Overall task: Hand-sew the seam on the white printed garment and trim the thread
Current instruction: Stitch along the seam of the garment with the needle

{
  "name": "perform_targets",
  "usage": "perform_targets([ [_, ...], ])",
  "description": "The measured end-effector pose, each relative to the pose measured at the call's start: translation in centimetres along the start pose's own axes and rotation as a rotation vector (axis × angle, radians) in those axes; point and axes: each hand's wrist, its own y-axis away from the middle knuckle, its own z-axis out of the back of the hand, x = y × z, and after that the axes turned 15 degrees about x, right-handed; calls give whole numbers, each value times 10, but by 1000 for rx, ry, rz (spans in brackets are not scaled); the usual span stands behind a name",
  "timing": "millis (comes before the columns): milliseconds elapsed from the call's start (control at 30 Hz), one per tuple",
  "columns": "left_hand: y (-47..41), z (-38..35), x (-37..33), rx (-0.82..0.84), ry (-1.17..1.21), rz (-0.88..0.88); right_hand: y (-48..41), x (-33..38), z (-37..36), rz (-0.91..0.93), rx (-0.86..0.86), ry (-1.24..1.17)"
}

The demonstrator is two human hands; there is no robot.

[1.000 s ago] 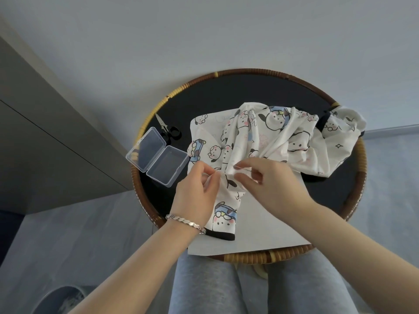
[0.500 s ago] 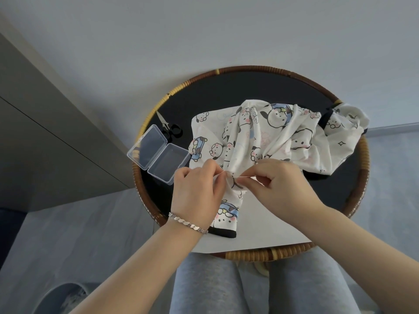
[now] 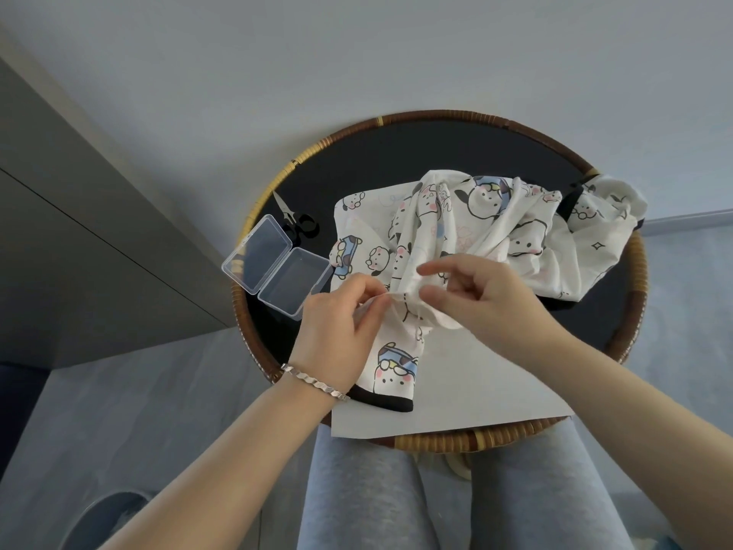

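Garment (image 3: 496, 232) front and centre: white cloth with cartoon puppy prints and black trim, crumpled across the round table (image 3: 396, 160). It spreads from the middle out over the right-hand rim, with one black-edged end lying toward the near side. Both hands are on it.

The left hand (image 3: 337, 335) sits at the left of a raised fold, fingers curled, thumb and forefinger pinching the cloth. The right hand (image 3: 488, 295) faces it just across that fold. Its thumb and lower fingers nip the cloth, and its forefinger is stretched out straight above, pointing left. The two pinches are close together, with a short ridge of cloth pulled up between them. Needle and thread? Too fine to make out from this view.

Under the garment a sheet of white paper (image 3: 476, 391) lies flat, its near edge reaching the table's woven rim. Over on the left a clear plastic box (image 3: 277, 265) lies open with its lid folded flat, just beside the garment's left edge. Right behind the box lie small scissors (image 3: 295, 218) with black handles, blades pointing away. A silver bracelet (image 3: 315, 381) circles the left wrist, and grey trouser legs (image 3: 357, 490) show below the table.
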Motion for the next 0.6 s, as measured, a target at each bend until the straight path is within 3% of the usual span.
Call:
perform_targets([
  [133, 4, 7, -6, 110, 127, 67, -10, -4, -3, -129, 153, -21],
  [233, 5, 10, -2, 166, 146, 126, -10, -8, -4, -163, 164, -47],
  [367, 4, 9, 2, 287, 195, 213, -8, -14, -5, -193, 120, 24],
  [500, 2, 3, 0, 258, 292, 281, -8, -17, -10, -177, 13, 156],
  [600, 1, 1, -2, 221, 386, 301, -4, -12, -11, -186, -99, 70],
])
